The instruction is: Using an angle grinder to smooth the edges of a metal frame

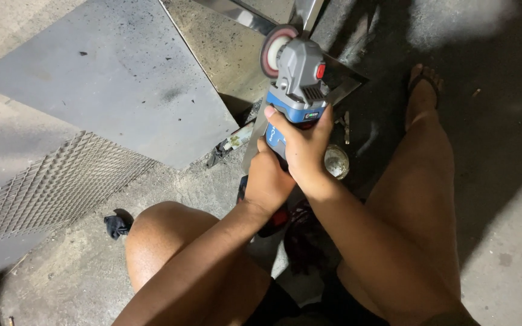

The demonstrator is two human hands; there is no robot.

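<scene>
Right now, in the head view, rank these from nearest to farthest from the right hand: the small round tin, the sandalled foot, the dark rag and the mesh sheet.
From the right hand:
1. Small round tin, just right of it.
2. Sandalled foot, upper right.
3. Dark rag, lower left on the floor.
4. Mesh sheet, far left.

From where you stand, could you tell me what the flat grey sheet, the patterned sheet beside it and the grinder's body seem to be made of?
Flat grey sheet: likely steel plate, matte, dusty, with dark specks and crisp straight edges.
Patterned sheet: probably expanded metal mesh, dull grey, with a raised diamond pattern.
Grinder, held by the left hand and right hand: moulded grey and blue plastic, by its look.
</scene>
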